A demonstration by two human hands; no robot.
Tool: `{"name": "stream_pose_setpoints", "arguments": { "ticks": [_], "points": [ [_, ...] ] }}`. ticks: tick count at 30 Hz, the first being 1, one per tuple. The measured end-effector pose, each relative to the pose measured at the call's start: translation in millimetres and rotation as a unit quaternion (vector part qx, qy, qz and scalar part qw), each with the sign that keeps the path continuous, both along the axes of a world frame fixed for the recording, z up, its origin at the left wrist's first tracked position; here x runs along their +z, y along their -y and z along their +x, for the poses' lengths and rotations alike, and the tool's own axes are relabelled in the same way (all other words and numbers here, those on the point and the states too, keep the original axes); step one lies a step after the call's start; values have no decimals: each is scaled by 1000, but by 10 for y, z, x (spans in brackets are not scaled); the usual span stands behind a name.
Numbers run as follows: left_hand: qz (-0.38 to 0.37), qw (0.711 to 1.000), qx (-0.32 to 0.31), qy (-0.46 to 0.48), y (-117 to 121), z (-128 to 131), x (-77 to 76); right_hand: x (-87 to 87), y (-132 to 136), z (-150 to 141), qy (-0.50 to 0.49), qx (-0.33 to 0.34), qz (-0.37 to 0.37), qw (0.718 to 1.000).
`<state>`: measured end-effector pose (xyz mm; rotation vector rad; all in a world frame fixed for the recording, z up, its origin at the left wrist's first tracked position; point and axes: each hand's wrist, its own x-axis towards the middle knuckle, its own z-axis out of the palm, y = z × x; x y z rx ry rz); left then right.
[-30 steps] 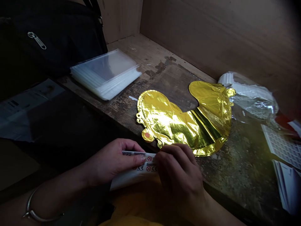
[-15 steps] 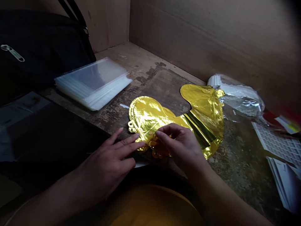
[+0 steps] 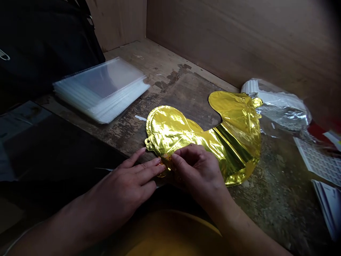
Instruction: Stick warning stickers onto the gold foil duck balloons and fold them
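A flat, uninflated gold foil balloon (image 3: 213,137) lies on a worn wooden table (image 3: 186,92). My left hand (image 3: 128,186) rests with its fingers stretched out flat, the fingertips touching the balloon's near left edge. My right hand (image 3: 198,170) has its thumb and fingers pinched together on that same near edge, where a small round printed mark shows on the foil. A thin white strip pokes out from under my left hand, mostly hidden.
A stack of clear plastic sleeves (image 3: 102,89) lies at the back left beside a black bag (image 3: 45,39). A crinkled clear bag of white items (image 3: 279,105) and white label sheets (image 3: 318,161) sit at the right. Wooden walls (image 3: 239,39) close off the back.
One second ago both hands held a white printed label sheet near my lap. They have let it go and moved up onto the balloon's near edge, where they now stay.
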<state>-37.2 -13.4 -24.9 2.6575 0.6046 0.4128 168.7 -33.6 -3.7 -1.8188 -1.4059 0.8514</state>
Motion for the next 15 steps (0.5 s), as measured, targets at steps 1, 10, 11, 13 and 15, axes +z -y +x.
{"name": "stream_pose_setpoints", "arguments": {
  "ticks": [1, 10, 11, 13, 15],
  "points": [
    [0, 1000, -3, -4, -1, 0, 1, -3, 4, -17, 5, 1, 0, 1000],
    [-2, 1000, 8, 3, 10, 9, 4, -29, 34, -71, 26, -11, -8, 1000],
    [1, 1000, 7, 3, 12, 11, 5, -27, 31, -72, 30, -9, -11, 999],
    [8, 1000, 2, -1, 13, 16, 0, -24, 24, -75, 38, -5, -12, 999],
    [12, 1000, -3, -5, 12, 19, -29, -24, 16, -80, 46, -3, -9, 999]
  ]
}}
